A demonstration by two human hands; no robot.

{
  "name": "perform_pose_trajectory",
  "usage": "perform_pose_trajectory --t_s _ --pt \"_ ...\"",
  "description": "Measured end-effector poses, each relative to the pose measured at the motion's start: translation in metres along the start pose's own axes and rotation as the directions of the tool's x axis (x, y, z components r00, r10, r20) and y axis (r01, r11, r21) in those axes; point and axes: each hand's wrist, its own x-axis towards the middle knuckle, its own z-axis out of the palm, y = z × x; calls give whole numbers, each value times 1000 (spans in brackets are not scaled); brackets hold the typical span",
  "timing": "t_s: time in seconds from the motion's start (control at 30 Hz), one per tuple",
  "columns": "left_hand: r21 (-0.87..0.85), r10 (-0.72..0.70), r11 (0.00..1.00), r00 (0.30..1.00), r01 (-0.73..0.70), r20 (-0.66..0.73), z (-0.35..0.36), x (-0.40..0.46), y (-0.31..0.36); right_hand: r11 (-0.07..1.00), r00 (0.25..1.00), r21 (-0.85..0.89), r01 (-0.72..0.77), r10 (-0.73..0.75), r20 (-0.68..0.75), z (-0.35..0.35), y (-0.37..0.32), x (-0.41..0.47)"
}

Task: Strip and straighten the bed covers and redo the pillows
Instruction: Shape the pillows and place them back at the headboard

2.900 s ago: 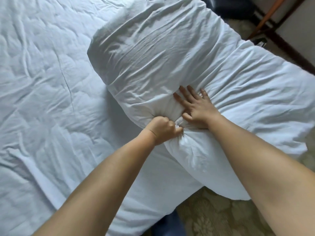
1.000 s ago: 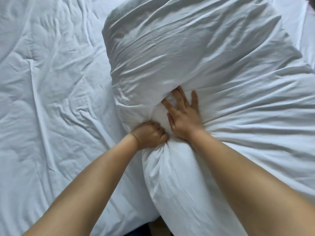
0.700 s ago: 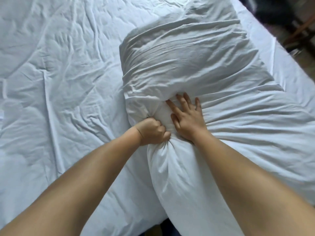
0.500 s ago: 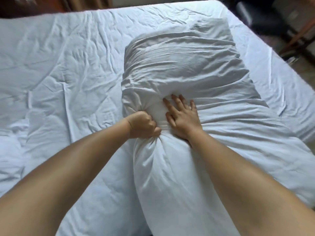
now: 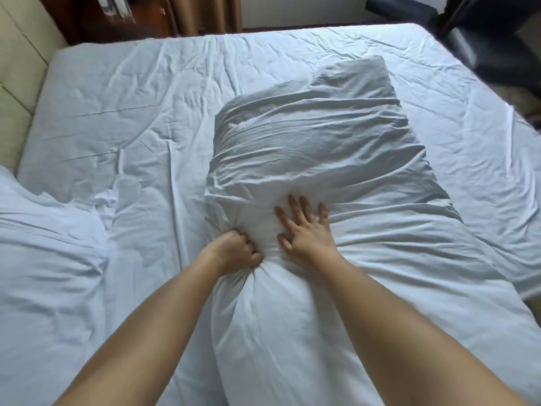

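Observation:
A white pillow (image 5: 292, 332) lies lengthwise on the bed, its far half inside a wrinkled white pillowcase (image 5: 310, 136). My left hand (image 5: 237, 253) grips a bunched fold of the pillowcase at its open edge, on the pillow's left side. Just to the right of it, my right hand (image 5: 307, 232) presses flat on the pillow, fingers spread and straight. The white bed sheet (image 5: 140, 92) under them is creased all over.
A second white pillow or bundle of covers (image 5: 44, 259) lies at the left edge. A cream padded headboard (image 5: 17, 68) stands at the far left. Brown curtains (image 5: 205, 13) hang behind the bed. Dark furniture (image 5: 491, 39) stands at the upper right.
The view has risen and widened, so that the whole bed shows. The pillow has shifted further onto the bed. Both hands keep the same hold at the pillowcase edge.

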Motion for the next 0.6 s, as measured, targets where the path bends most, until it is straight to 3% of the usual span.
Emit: perform_pose_trajectory --t_s 0.1,0.17,0.3,0.5,0.6 --pt "-30 0 1000 998 2 64 -12 1 2 1000 1000 12 -12 12 21 -3 3 -4" --pt "-138 -83 983 965 120 248 -22 3 3 1000 999 13 -15 15 38 -7 6 -11" --pt "-227 -267 914 919 337 292 -41 5 12 998 998 64 -22 18 61 -9 15 -34" --pt "-317 -491 694 747 646 448 -78 26 32 996 998 73 43 -46 41 -15 41 -54" --pt "-369 -578 472 598 800 556 -95 44 45 988 993 109 113 -115 5 -18 62 -59"
